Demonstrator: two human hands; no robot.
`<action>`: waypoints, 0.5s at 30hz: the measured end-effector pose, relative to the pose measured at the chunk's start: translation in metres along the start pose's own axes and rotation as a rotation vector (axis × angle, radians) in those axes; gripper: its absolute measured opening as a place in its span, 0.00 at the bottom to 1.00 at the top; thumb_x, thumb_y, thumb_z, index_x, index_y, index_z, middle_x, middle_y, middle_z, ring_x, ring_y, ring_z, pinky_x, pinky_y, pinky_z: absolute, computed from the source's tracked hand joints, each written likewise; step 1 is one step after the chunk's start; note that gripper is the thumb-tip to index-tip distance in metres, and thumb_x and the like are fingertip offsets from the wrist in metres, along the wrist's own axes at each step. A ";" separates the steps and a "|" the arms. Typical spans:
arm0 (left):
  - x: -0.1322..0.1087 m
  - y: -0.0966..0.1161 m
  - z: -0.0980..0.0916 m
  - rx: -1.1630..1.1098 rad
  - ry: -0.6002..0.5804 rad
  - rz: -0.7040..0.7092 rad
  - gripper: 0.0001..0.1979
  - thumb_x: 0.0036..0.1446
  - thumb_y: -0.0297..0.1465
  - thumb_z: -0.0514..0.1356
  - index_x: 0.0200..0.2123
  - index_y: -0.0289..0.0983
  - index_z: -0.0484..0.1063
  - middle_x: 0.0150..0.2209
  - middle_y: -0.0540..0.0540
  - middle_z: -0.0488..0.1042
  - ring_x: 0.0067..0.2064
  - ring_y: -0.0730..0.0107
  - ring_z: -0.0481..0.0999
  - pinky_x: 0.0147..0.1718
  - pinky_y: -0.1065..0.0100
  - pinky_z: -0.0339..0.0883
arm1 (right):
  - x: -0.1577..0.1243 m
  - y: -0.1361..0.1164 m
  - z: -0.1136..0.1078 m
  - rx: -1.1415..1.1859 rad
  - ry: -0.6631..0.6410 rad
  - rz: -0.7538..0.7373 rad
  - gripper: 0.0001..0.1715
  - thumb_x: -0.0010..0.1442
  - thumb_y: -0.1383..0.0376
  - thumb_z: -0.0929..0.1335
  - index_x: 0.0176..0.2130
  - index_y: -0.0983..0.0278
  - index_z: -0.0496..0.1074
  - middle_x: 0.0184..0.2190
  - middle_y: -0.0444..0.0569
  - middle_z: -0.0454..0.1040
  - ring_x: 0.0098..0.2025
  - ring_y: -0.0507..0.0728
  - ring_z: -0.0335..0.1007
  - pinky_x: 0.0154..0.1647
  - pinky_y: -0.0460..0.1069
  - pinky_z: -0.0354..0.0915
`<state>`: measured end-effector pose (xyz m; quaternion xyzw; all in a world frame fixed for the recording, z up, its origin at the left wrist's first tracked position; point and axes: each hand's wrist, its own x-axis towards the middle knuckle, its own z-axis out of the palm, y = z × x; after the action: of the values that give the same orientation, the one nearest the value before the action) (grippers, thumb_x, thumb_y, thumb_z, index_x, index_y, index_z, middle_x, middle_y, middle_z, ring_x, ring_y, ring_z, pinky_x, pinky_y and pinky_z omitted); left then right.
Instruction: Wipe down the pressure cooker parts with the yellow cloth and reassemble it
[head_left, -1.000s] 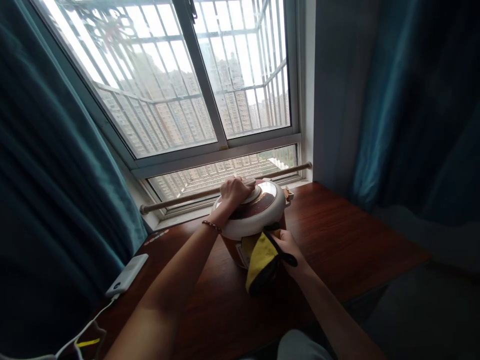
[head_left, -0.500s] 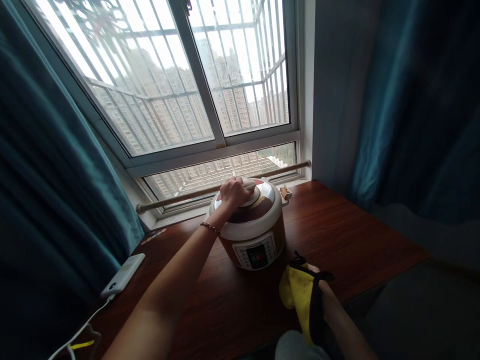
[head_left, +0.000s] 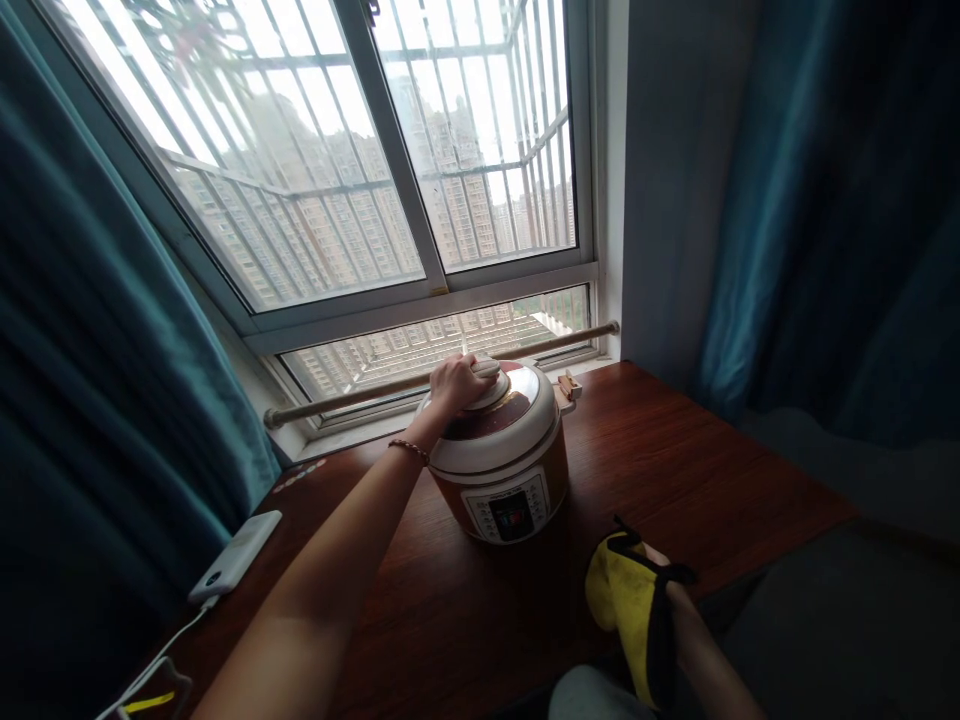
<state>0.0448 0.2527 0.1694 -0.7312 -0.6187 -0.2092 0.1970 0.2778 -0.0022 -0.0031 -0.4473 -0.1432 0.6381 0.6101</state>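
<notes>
A brown and white electric cooker (head_left: 559,470) stands upright on the table, its control panel (head_left: 511,510) facing me. My left hand (head_left: 455,383) is closed around the handle (head_left: 486,368) of its lid (head_left: 517,410). The lid is over the pot, and a thin seam shows between lid and body at the front. Lower right, my right hand (head_left: 660,560) grips a yellow cloth with black edging (head_left: 630,595). That cloth hangs down in folds, apart from the cooker, and hides most of my fingers.
A white power bank (head_left: 236,555) with a plugged-in white cable (head_left: 169,645) lies at the table's left side. Behind the cooker are a horizontal rail (head_left: 352,397) and a barred window. Blue curtains (head_left: 112,300) hang at both sides of the wooden table (head_left: 675,450).
My left hand and the lid handle have shifted slightly left, and the seam under the lid shows more clearly. My right hand has moved right and slightly down with the cloth.
</notes>
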 end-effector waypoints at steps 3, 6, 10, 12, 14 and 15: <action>-0.004 -0.002 0.000 0.000 0.010 0.011 0.25 0.46 0.52 0.53 0.38 0.40 0.71 0.37 0.43 0.74 0.39 0.56 0.72 0.34 0.63 0.61 | 0.007 0.013 -0.009 -0.010 -0.026 -0.001 0.22 0.36 0.55 0.71 0.33 0.59 0.70 0.27 0.44 0.74 0.29 0.56 0.70 0.30 0.50 0.66; -0.007 -0.003 0.000 0.001 0.022 0.023 0.25 0.46 0.52 0.54 0.39 0.39 0.71 0.38 0.43 0.73 0.39 0.56 0.72 0.34 0.63 0.61 | 0.016 0.024 -0.016 -0.024 -0.039 0.006 0.21 0.36 0.54 0.71 0.33 0.59 0.70 0.25 0.42 0.73 0.28 0.55 0.69 0.29 0.49 0.65; -0.006 -0.003 0.000 0.018 0.025 0.042 0.25 0.47 0.53 0.53 0.38 0.40 0.72 0.37 0.43 0.73 0.39 0.56 0.72 0.33 0.64 0.61 | 0.040 0.020 -0.014 -0.241 -0.079 -0.075 0.19 0.39 0.55 0.71 0.30 0.63 0.70 0.22 0.44 0.71 0.26 0.56 0.68 0.29 0.50 0.64; -0.004 -0.001 0.000 0.028 0.018 0.053 0.24 0.47 0.53 0.53 0.36 0.40 0.72 0.37 0.43 0.73 0.38 0.57 0.72 0.32 0.64 0.61 | 0.053 0.007 -0.003 -0.462 -0.020 -0.237 0.17 0.40 0.57 0.70 0.29 0.65 0.69 0.24 0.46 0.71 0.29 0.58 0.68 0.31 0.51 0.64; -0.003 0.000 0.000 0.032 0.022 0.072 0.24 0.47 0.53 0.53 0.35 0.40 0.72 0.36 0.44 0.73 0.37 0.57 0.72 0.32 0.64 0.61 | 0.063 -0.010 0.018 -0.637 0.052 -0.550 0.14 0.42 0.60 0.68 0.31 0.65 0.69 0.30 0.49 0.72 0.35 0.59 0.69 0.38 0.52 0.65; -0.002 0.000 0.000 0.030 0.029 0.082 0.24 0.47 0.53 0.53 0.35 0.40 0.71 0.36 0.44 0.73 0.37 0.57 0.72 0.32 0.64 0.61 | 0.065 -0.020 0.032 -0.706 0.064 -0.721 0.13 0.44 0.62 0.67 0.33 0.65 0.69 0.33 0.50 0.72 0.38 0.60 0.69 0.41 0.52 0.65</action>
<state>0.0449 0.2505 0.1682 -0.7496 -0.5885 -0.2023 0.2254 0.2763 0.0720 0.0033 -0.5677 -0.4770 0.2853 0.6073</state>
